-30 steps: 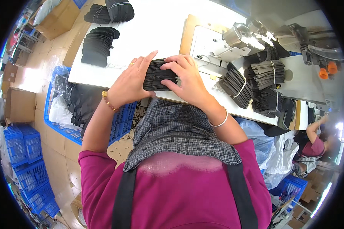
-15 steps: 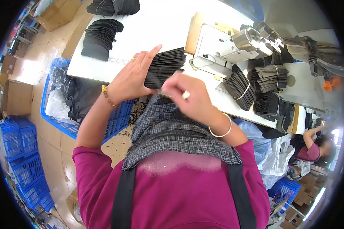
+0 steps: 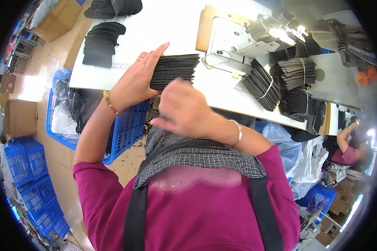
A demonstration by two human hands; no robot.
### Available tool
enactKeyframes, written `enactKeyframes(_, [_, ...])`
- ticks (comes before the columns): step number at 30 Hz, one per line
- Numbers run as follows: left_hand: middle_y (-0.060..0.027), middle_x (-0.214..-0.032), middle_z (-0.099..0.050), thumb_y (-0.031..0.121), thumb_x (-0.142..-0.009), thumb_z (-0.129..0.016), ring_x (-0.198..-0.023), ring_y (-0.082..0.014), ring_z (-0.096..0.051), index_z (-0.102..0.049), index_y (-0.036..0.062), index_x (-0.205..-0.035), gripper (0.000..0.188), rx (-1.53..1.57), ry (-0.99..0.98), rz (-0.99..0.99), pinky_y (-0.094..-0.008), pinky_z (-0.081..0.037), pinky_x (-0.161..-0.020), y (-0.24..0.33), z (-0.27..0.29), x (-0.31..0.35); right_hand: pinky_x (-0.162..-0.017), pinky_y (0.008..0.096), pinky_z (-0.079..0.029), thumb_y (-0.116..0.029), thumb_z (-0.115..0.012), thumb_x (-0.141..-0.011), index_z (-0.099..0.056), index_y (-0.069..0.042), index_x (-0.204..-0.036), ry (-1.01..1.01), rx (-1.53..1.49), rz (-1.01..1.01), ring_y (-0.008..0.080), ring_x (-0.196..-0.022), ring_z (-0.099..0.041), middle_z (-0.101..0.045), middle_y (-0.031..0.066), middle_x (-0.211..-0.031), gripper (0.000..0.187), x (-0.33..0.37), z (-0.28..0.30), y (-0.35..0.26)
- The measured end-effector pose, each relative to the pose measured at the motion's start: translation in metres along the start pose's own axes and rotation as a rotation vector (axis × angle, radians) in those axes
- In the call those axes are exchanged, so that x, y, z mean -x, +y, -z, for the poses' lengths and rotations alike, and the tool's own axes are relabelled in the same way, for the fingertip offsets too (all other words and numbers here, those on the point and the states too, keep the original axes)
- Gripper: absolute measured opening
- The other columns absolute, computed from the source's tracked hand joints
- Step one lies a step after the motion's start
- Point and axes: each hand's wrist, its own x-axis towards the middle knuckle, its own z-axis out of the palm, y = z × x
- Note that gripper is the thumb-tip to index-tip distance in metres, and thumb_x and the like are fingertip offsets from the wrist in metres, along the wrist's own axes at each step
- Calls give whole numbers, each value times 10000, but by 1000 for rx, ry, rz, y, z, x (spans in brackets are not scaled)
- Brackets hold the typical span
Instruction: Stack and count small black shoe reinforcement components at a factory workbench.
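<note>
The left hand [image 3: 134, 81] grips a stack of black fabric pieces [image 3: 174, 70] at the white table's [image 3: 222, 90] near edge, fingers flat along its end. The right hand [image 3: 182, 109], blurred and loosely curled around nothing visible, hovers just at the stack's 6 o'clock. Rubber-banded bundles [image 3: 262, 85] lie at 3 o'clock, a sewing machine [image 3: 255, 35] at 1 o'clock, a blue crate [image 3: 127, 129] at 7 o'clock.

The left hand [image 3: 136, 81] grips a thick stack of flat black fabric pieces [image 3: 174, 70] on the white table [image 3: 171, 25]; the blurred right hand [image 3: 184, 108] hovers just below it.

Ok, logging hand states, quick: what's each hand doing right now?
Left hand: closed on the stack of dark fabric pieces.
Right hand: blurred, off the stack; grip cannot be told.
</note>
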Motion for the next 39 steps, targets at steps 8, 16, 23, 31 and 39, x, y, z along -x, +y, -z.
enactKeyframes(8, [-205,-1432,-459,204,-648,-909,-1343,-370,-438,-181,77,-1588,1196,198,59,-7,-442,-387,-1131,-3,-2,9,-1011,517,-419,-489,-883,-643,-404,43,-1447,-139,300,-344,394,-1154,-505,-526,216,-1226,1077,0,9,57])
enactKeyframes(16, [-219,-1603,-277,577,-943,-573,-1496,-299,-279,-107,72,-1609,957,1264,446,186,-446,-237,-1221,-29,-26,43,-1028,443,-435,-401,-878,-700,-367,55,-1462,-267,163,-468,379,-1188,-490,-509,219,-1284,1024,2,11,58])
enactKeyframes(23, [-203,-1618,-261,659,-988,-430,-1480,-282,-283,-102,-8,-1598,962,928,501,174,-394,-223,-1207,6,-57,22,-988,448,-462,-330,-894,-667,-403,56,-1436,-223,173,-468,374,-1119,-527,-535,214,-1219,990,-2,5,52])
enactKeyframes(31, [-230,-1588,-282,337,-997,-614,-1459,-297,-340,-78,11,-1596,867,1265,761,253,-424,-279,-1211,26,-70,43,-949,434,-474,-284,-902,-634,-455,47,-1388,-6,129,-594,365,-1086,-538,-543,202,-1172,937,4,1,38])
enactKeyframes(39, [-147,-1513,-428,363,-926,-644,-1374,-269,-458,-274,-6,-1536,803,1654,565,293,-440,-406,-1133,48,-112,43,-957,490,-412,-257,-847,-728,-370,48,-1455,186,-70,-515,370,-1142,-484,-490,208,-1243,921,11,16,-15])
